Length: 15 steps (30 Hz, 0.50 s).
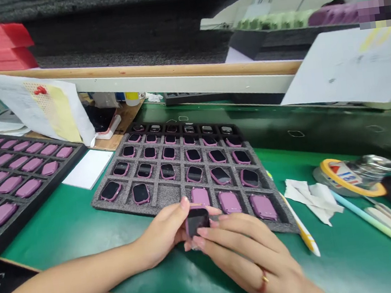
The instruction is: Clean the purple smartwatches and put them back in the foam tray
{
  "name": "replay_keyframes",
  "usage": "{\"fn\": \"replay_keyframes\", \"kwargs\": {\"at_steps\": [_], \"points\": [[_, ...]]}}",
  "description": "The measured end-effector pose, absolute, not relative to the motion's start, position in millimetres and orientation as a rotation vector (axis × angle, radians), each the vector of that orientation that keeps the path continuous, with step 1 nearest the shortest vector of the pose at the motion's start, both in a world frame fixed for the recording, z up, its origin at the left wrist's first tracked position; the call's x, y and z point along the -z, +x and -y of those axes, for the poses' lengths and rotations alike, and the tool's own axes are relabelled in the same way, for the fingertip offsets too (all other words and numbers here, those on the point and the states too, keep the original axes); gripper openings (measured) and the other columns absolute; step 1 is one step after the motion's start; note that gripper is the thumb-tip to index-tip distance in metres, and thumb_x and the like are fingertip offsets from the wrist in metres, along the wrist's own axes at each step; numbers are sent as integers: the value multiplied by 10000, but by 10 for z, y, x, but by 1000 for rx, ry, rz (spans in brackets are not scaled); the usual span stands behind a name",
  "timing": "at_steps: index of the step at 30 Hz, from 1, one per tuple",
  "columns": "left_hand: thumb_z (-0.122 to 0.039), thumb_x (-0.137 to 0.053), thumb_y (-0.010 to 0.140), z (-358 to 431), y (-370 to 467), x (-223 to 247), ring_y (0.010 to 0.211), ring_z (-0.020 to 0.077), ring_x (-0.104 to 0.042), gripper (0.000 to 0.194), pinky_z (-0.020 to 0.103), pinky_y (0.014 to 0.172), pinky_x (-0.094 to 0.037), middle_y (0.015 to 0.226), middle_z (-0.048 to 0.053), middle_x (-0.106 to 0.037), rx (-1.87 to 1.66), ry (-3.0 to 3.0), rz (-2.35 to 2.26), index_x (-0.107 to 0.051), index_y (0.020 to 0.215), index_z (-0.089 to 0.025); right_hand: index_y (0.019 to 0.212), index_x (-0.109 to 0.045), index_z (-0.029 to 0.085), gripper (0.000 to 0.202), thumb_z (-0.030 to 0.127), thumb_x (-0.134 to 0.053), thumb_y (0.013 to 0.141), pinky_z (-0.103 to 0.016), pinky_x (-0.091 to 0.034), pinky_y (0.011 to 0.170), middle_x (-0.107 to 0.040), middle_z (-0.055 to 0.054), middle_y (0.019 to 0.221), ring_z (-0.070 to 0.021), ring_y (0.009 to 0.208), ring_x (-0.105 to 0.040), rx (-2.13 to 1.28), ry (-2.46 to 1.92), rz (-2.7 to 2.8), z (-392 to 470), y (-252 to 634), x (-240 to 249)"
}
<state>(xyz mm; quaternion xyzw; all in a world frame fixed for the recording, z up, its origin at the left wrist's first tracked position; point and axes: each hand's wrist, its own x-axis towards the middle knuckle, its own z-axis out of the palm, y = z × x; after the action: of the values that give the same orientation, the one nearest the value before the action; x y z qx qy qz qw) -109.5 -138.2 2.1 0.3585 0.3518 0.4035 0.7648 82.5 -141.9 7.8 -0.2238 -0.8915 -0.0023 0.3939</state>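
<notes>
Watch (197, 221) held dark face up, just in front of foam tray (167, 194). Left hand (163, 235) grasps its edges; right hand (259, 247) has fingertips on the face, can't tell if gripping. Looks like face-handling step; next move likely needs steady support, light touch.

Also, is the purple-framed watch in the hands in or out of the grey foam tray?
Out: left hand and right hand hold the watch by the tray's near edge.
</notes>
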Motion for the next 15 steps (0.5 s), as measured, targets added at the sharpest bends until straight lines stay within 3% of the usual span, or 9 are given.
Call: {"fn": "replay_keyframes", "kwargs": {"at_steps": [4,8,11,13,15], "points": [[-570,-718,821,1384,-1133,-39,592,83,-528,542,190,534,-432,850,53,-683,-948,1039,-908,-692,1165,-152,1079,-717,170,220,318,-610,957,-371,-560,896,-774,-82,1030,-208,969,-700,147,-566,2194,1120,896,-185],[-455,-638,908,1387,-1150,-66,694,125,-608,425,242,622,-521,1063,118,-722,-950,1200,-1037,-640,1200,-146,1050,-730,194,235,301,-546,950,-399,-530,857,-766,-95,996,-255,985,-694,182,-1450,1999,820,1421,-175],[-381,-601,930,1380,-1158,-61,852,175,-670,338,306,797,-568,1144,126,-721,-951,1349,-1109,-631,1182,-157,815,-742,188,180,304,-611,859,-349,-481,601,-731,-77,715,-267,698,-690,-21,-2031,1964,649,1844,-64],[-362,-591,931,1365,-1169,-52,944,201,-689,310,346,914,-556,1159,116,-723,-952,1406,-1137,-624,1174,-172,661,-692,191,102,238,-691,751,-294,-405,499,-658,-28,559,-205,517,-614,-112,-2095,1990,568,2008,35],[-368,-584,930,1344,-1183,-47,984,214,-697,304,364,960,-548,1172,107,-721,-944,1415,-1150,-617,1170,-185,608,-647,187,130,194,-712,720,-259,-386,487,-620,4,526,-146,474,-564,-155,-2104,1997,505,2083,127]]}}
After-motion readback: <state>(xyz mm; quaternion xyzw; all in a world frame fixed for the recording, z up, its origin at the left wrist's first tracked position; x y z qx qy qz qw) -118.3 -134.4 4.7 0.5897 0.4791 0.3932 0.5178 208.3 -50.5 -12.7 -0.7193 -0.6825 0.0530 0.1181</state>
